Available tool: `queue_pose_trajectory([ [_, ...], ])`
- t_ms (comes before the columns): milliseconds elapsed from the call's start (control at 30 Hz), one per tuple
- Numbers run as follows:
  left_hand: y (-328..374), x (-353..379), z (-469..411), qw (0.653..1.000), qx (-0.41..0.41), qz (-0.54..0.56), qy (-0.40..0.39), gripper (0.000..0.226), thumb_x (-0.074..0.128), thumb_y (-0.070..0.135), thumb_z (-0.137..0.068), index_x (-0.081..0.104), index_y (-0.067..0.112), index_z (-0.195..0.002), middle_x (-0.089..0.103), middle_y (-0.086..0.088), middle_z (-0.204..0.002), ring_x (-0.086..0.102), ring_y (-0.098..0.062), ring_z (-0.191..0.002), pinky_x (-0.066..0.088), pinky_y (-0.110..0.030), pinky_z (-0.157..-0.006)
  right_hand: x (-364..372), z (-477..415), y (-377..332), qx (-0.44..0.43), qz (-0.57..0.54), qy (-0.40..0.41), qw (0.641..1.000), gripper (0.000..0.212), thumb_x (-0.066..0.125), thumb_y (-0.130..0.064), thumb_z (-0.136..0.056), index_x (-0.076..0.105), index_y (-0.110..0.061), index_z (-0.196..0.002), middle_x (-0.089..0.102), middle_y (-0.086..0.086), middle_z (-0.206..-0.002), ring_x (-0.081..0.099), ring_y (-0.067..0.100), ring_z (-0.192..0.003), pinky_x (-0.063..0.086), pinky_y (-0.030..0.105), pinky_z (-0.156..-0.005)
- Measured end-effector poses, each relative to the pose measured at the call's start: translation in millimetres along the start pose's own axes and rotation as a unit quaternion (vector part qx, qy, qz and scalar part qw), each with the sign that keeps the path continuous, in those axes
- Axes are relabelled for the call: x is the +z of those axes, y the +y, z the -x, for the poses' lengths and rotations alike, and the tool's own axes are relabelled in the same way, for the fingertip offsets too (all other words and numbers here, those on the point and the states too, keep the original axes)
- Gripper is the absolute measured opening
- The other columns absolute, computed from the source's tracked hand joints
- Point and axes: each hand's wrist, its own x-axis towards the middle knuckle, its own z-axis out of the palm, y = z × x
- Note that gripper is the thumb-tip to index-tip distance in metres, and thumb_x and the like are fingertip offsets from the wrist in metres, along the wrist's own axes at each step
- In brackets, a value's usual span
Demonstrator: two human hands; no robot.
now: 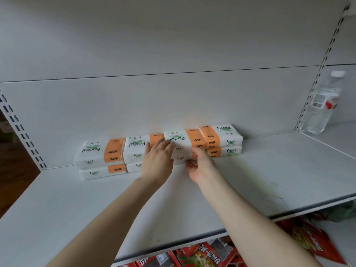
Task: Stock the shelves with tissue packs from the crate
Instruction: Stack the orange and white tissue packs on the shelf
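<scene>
White-orange tissue packs (pixel 100 151) stacked two-high, shelf (pixel 96 205) rear.

Our left hand (pixel 158 160) covers the right end of the second stack (pixel 134 149) of tissue packs. Our right hand (pixel 200 166) hides the third stack (pixel 179 141) low down; we cannot tell whether its curled fingers grip. The label on the water bottle (pixel 321 105) is blurred. The shelf (pixel 96 209) and the bottom edge cut off the red bags (pixel 208 255).
</scene>
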Motion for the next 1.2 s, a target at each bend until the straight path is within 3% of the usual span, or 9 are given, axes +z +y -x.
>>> queue_pose_trajectory([
  [367,-9,3,-5,0.994,-0.003,0.09,0.063,0.038,0.041,0.008,-0.091,0.055,0.011,-0.126,0.055,-0.002,-0.13,0.04,-0.02,-0.13,0.013,-0.034,-0.109,23,-14,1,-0.03,0.073,0.024,0.997,0.026,0.075,-0.029,-0.075,0.053,-0.015,-0.072,0.061,0.002,-0.077,0.059,0.019,-0.069,0.053,0.035,-0.076],
  [533,-12,4,-2,0.982,0.02,0.156,0.1,0.038,0.035,0.014,-0.09,0.063,0.003,-0.113,0.065,-0.011,-0.111,0.057,-0.031,-0.105,0.029,-0.032,-0.092,22,-15,9,-0.048,0.061,0.031,0.996,0.017,0.069,-0.026,-0.076,0.057,-0.015,-0.081,0.061,0.001,-0.073,0.058,0.017,-0.059,0.046,0.025,-0.053],
  [667,-4,-11,4,0.923,-0.048,0.339,0.174,0.025,0.047,0.006,-0.094,0.061,0.007,-0.115,0.061,-0.004,-0.111,0.054,-0.013,-0.096,0.038,-0.009,-0.079,6,-5,6,-0.078,0.057,0.047,0.994,0.021,0.07,-0.03,-0.067,0.057,-0.016,-0.078,0.066,0.004,-0.081,0.062,0.024,-0.072,0.049,0.033,-0.068],
  [733,4,-22,3,0.878,-0.112,0.425,0.188,0.024,0.05,0.014,-0.093,0.059,0.013,-0.116,0.059,0.002,-0.113,0.053,-0.006,-0.102,0.04,-0.01,-0.086,-5,4,0,-0.099,0.069,0.032,0.992,0.024,0.07,-0.031,-0.063,0.059,-0.017,-0.079,0.067,0.004,-0.086,0.063,0.023,-0.075,0.048,0.033,-0.069],
  [833,14,-38,-4,0.829,-0.182,0.511,0.139,0.035,0.058,0.025,-0.09,0.053,0.014,-0.123,0.056,0.0,-0.116,0.053,-0.012,-0.109,0.043,-0.026,-0.095,-19,18,-17,-0.127,0.106,-0.026,0.986,0.022,0.066,-0.027,-0.072,0.061,-0.018,-0.092,0.067,0.002,-0.088,0.063,0.021,-0.077,0.047,0.029,-0.066],
  [900,20,-46,-7,0.813,-0.21,0.538,0.074,0.049,0.061,0.034,-0.087,0.047,0.012,-0.128,0.054,-0.002,-0.118,0.053,-0.015,-0.107,0.043,-0.028,-0.089,-26,26,-31,-0.124,0.146,-0.088,0.978,0.006,0.061,-0.025,-0.079,0.059,-0.021,-0.083,0.066,0.002,-0.084,0.061,0.021,-0.078,0.046,0.031,-0.069],
  [1000,27,-57,-6,0.772,-0.229,0.592,-0.027,0.065,0.066,0.049,-0.072,0.05,0.013,-0.124,0.061,-0.004,-0.112,0.061,-0.02,-0.095,0.048,-0.035,-0.081,-31,32,-49,-0.092,0.214,-0.168,0.958,0.01,0.062,-0.028,-0.073,0.059,-0.022,-0.081,0.065,0.004,-0.088,0.06,0.025,-0.088,0.045,0.036,-0.078],
  [1100,27,-69,-4,0.743,-0.221,0.625,-0.094,0.036,0.062,0.044,-0.064,0.058,0.02,-0.091,0.061,-0.003,-0.087,0.061,-0.023,-0.082,0.049,-0.041,-0.083,-33,34,-60,-0.049,0.27,-0.208,0.939,0.017,0.061,-0.028,-0.074,0.062,-0.021,-0.089,0.067,0.005,-0.095,0.062,0.023,-0.09,0.045,0.032,-0.075],
  [1200,28,-71,-4,0.715,-0.257,0.643,-0.098,0.022,0.065,0.033,-0.071,0.055,0.016,-0.082,0.053,-0.004,-0.076,0.054,-0.024,-0.075,0.047,-0.038,-0.076,-35,33,-67,-0.056,0.246,-0.221,0.942,0.01,0.058,-0.029,-0.085,0.063,-0.022,-0.09,0.069,0.002,-0.092,0.063,0.017,-0.083,0.047,0.028,-0.07],
])
